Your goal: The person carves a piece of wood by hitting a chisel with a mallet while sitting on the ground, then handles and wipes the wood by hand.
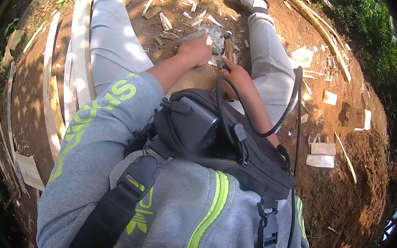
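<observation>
Between my spread legs, my left hand [196,52] is closed in a fist over a grey, rough patch [213,31] on the ground. A small pale bit shows at its knuckles, and whatever is inside the fist is hidden. Just to the right, my right hand [235,76] is wrapped round the near end of a tool with a wooden shaft [229,50] and a dark far end. The tool points away from me, and its exact kind is unclear. A dark blue part shows by the right fingers. The two hands are close together but apart.
Wood chips [166,22] litter the brown soil ahead. Long pale planks [80,41] lie left of my left leg, and a pole [324,33] lies at the far right. Small cut blocks [322,149] sit on the right. A black bag [193,123] with a looping cable hangs at my chest.
</observation>
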`<action>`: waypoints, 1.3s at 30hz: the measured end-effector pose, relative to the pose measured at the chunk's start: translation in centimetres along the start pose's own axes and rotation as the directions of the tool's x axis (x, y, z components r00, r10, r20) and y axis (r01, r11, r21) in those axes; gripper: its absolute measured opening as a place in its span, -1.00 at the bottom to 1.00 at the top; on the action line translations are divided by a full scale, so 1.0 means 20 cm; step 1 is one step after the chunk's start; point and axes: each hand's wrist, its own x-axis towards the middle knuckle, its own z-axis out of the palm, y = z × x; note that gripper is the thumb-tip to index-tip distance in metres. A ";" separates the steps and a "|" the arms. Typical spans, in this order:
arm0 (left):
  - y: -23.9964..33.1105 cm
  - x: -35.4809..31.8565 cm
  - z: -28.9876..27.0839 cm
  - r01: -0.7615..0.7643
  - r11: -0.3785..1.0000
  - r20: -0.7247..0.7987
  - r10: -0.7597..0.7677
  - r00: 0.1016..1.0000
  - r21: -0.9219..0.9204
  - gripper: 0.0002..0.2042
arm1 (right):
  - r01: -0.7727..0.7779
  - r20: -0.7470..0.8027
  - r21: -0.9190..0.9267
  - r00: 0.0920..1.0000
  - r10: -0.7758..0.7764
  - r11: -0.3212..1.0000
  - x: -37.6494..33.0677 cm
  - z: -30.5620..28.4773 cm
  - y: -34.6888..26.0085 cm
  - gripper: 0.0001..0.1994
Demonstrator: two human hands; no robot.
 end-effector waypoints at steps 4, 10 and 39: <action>-0.01 0.00 0.02 0.014 1.000 0.019 -0.014 1.000 -0.004 -0.35 | 0.022 0.020 0.014 1.000 -0.022 1.000 -0.02 -0.01 0.01 -0.44; 0.00 -0.01 0.00 0.009 0.999 0.032 -0.010 0.999 0.041 -0.34 | 0.038 0.014 0.067 0.999 -0.039 0.997 -0.07 -0.02 0.03 -0.44; 0.00 -0.02 -0.01 0.005 0.995 -0.116 -0.017 0.993 -0.103 -0.40 | 0.081 0.011 0.128 0.997 -0.083 0.989 -0.04 -0.12 0.05 -0.48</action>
